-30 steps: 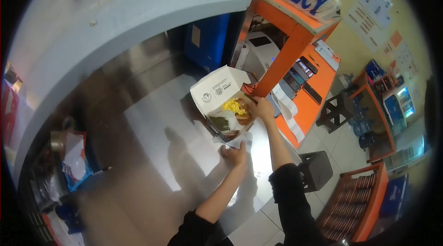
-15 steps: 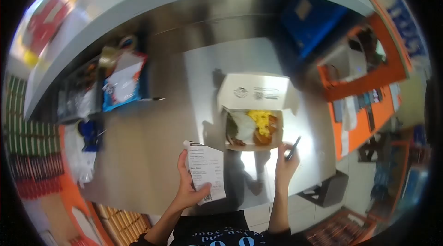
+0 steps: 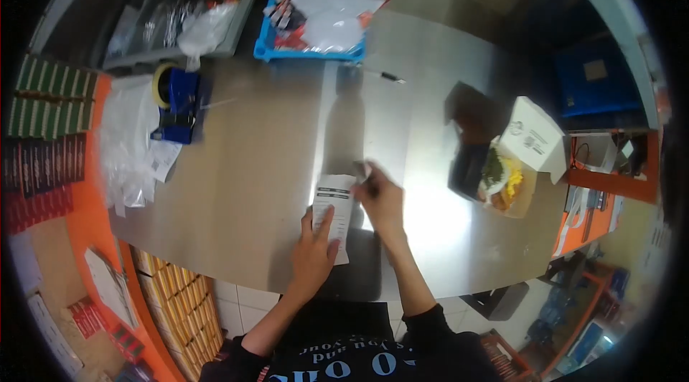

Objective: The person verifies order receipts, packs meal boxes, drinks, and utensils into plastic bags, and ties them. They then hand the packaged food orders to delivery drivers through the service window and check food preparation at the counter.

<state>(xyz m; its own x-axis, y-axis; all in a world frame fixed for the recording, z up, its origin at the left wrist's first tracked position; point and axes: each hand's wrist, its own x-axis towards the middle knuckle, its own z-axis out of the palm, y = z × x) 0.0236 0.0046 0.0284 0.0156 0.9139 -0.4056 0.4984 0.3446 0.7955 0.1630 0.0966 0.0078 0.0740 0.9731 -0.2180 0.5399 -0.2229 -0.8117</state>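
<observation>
A printed paper receipt (image 3: 334, 199) lies on the metal table, and my left hand (image 3: 313, 253) rests on its lower part with fingers spread. My right hand (image 3: 382, 203) is closed around a dark pen (image 3: 369, 180), just right of the receipt's upper end; motion blurs the pen. Farther right stands an open food box (image 3: 535, 142) holding yellow shreds, rice, something dark green and browned pieces. Another pen (image 3: 384, 76) lies beyond my hands.
A blue tray (image 3: 308, 54) of packets stands at the back, beside a grey bin (image 3: 237, 38). A blue tape dispenser (image 3: 185, 106) and plastic bags (image 3: 125, 138) are at left. A blue container (image 3: 599, 81) stands at back right.
The view has swung left. The receipt, earlier held up in my left hand, is now on the table under it. My right hand, with the pen, has left the food box and come beside the receipt.
</observation>
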